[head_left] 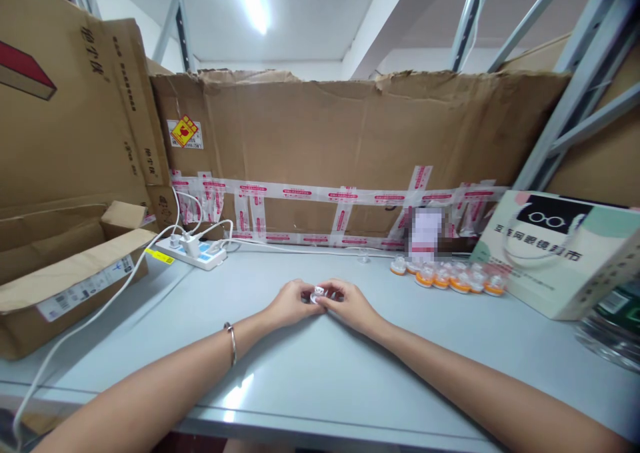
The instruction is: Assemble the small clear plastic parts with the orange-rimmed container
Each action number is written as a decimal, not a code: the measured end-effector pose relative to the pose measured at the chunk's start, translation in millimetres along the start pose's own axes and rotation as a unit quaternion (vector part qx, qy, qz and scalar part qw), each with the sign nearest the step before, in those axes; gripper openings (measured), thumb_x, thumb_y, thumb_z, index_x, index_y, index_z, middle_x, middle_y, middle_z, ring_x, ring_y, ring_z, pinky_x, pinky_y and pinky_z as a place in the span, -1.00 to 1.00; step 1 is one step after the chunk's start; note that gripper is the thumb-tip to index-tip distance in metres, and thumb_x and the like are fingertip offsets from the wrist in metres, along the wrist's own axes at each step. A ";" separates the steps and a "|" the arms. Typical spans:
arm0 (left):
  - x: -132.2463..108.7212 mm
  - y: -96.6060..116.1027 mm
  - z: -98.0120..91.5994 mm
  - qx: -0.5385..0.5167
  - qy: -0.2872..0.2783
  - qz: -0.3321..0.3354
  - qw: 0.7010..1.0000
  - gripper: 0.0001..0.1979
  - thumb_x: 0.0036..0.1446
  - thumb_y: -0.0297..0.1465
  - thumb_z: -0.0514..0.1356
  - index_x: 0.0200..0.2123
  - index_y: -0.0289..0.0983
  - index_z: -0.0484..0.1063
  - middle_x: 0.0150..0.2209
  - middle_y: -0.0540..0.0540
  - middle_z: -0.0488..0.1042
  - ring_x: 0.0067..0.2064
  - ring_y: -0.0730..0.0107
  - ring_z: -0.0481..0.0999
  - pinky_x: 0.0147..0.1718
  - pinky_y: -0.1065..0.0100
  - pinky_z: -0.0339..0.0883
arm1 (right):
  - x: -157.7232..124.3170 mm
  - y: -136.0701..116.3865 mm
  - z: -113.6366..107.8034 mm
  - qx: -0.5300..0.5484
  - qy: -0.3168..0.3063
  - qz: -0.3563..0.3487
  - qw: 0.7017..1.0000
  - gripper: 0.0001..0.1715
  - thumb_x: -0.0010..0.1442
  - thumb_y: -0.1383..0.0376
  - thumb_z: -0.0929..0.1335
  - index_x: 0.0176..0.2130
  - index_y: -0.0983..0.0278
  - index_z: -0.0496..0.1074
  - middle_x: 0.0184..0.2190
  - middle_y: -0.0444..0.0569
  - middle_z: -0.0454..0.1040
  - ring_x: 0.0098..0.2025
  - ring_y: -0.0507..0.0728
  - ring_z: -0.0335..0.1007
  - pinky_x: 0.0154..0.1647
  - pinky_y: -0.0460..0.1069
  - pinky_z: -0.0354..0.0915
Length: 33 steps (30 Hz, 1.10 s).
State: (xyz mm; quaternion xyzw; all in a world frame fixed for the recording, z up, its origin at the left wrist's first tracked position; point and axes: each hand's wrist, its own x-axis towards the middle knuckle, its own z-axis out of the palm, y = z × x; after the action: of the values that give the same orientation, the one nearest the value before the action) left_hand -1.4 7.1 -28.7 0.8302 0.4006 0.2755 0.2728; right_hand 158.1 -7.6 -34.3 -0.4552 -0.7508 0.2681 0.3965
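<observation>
Both hands meet over the middle of the table, closed around a small white round piece [318, 294] with a knobbed top. My left hand [291, 302] grips it from the left, and a bangle circles that wrist. From the other side, my right hand [349, 302] pinches it between thumb and fingers. The fingers cover part of the piece, so its exact kind cannot be made out. Further right, a cluster of small clear-topped pieces with orange bases [441, 279] sits on the table. One clear piece [363, 257] lies apart, near the back edge.
A power strip [203, 255] with plugs and white cables lies at the back left, beside an open cardboard box [55, 273]. Tall cardboard [310, 133] walls the back. On the right stand a paper bag [545, 266] and a clear plastic bottle [617, 326]. The grey table [280, 386] reflects light.
</observation>
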 end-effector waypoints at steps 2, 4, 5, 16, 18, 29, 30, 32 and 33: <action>-0.1 -0.9 0.6 0.005 0.007 -0.003 1.000 -0.79 -0.13 -0.34 0.18 -0.38 -0.30 0.48 -0.50 0.03 0.38 -0.39 0.41 0.33 -0.42 0.49 0.15 | -0.8 -1.2 0.5 -0.003 0.010 -0.018 1.000 -0.84 0.00 0.32 0.31 -0.34 0.24 0.45 -0.43 -0.09 0.42 -0.40 0.05 0.29 -0.34 -0.04 0.22; 0.0 -1.5 1.4 0.010 0.013 0.000 1.000 -0.81 -0.13 -0.35 0.18 -0.40 -0.30 0.48 -0.50 0.03 0.38 -0.40 0.42 0.33 -0.42 0.50 0.15 | -2.7 -3.0 0.7 -0.008 0.019 -0.048 0.999 -0.83 0.04 0.32 0.29 -0.33 0.22 0.45 -0.43 -0.08 0.42 -0.39 0.06 0.29 -0.30 -0.03 0.22; 0.1 -1.7 1.8 0.012 0.014 0.002 1.000 -0.82 -0.13 -0.35 0.17 -0.41 -0.30 0.48 -0.50 0.03 0.38 -0.40 0.43 0.32 -0.42 0.50 0.15 | -4.0 -3.7 1.0 -0.012 0.023 -0.060 0.998 -0.82 0.05 0.32 0.28 -0.32 0.21 0.45 -0.44 -0.08 0.42 -0.38 0.06 0.29 -0.29 -0.02 0.22; -1.3 3.4 2.3 0.014 -0.010 -0.005 1.000 -0.81 -0.13 -0.33 0.18 -0.43 -0.31 0.48 -0.54 0.05 0.33 -0.45 0.44 0.29 -0.47 0.50 0.10 | 1.8 -13.9 -8.5 0.006 0.140 -0.076 0.987 -0.80 0.11 0.27 0.21 -0.33 0.24 0.39 -0.39 -0.03 0.40 -0.34 0.09 0.30 -0.32 -0.02 0.22; -2.0 4.0 2.1 0.019 0.000 -0.008 1.000 -0.80 -0.15 -0.31 0.19 -0.43 -0.31 0.48 -0.53 0.04 0.33 -0.44 0.43 0.29 -0.46 0.49 0.11 | 4.1 -15.3 -12.2 0.034 0.135 -0.064 0.988 -0.80 0.09 0.22 0.23 -0.33 0.24 0.39 -0.35 -0.03 0.40 -0.30 0.10 0.31 -0.29 -0.01 0.23; -8.7 7.6 -3.9 -0.038 -0.005 -0.026 0.999 -0.46 -0.34 -0.21 0.34 -0.19 -0.25 0.46 -0.35 -0.06 0.39 -0.29 0.32 0.35 -0.29 0.41 0.20 | 2.9 -14.8 -9.6 0.319 0.066 0.096 0.941 -0.57 -0.14 0.09 0.39 -0.29 0.29 0.36 -0.49 -0.13 0.42 -0.48 0.01 0.33 -0.34 -0.02 0.28; -8.8 8.0 -4.5 -0.052 0.002 -0.026 0.998 -0.44 -0.34 -0.20 0.34 -0.16 -0.25 0.44 -0.32 -0.08 0.40 -0.26 0.31 0.35 -0.26 0.39 0.20 | 2.1 -14.9 -9.1 0.332 0.057 0.104 0.936 -0.57 -0.16 0.11 0.40 -0.29 0.29 0.36 -0.50 -0.14 0.42 -0.48 0.01 0.33 -0.34 -0.02 0.27; -8.2 10.0 -5.9 -0.098 0.029 -0.024 0.995 -0.48 -0.23 -0.20 0.30 -0.13 -0.26 0.42 -0.25 -0.11 0.41 -0.20 0.29 0.36 -0.19 0.37 0.20 | 0.3 -15.1 -7.7 0.357 0.040 0.112 0.927 -0.55 -0.18 0.13 0.42 -0.27 0.28 0.36 -0.51 -0.16 0.42 -0.49 0.00 0.32 -0.35 -0.03 0.27; -7.6 11.8 -6.6 -0.132 0.042 -0.022 0.990 -0.53 -0.15 -0.20 0.25 -0.13 -0.27 0.41 -0.22 -0.13 0.42 -0.18 0.28 0.36 -0.17 0.36 0.19 | -0.6 -15.5 -6.8 0.370 0.035 0.115 0.921 -0.53 -0.18 0.14 0.42 -0.25 0.27 0.35 -0.53 -0.17 0.42 -0.50 0.00 0.33 -0.36 -0.04 0.26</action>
State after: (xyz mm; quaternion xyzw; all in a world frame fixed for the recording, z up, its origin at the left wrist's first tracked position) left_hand -3.8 -3.8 -18.0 0.7657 0.3901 0.3541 0.3690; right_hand 156.7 -14.6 -19.0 -0.3681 -0.5262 0.5543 0.5296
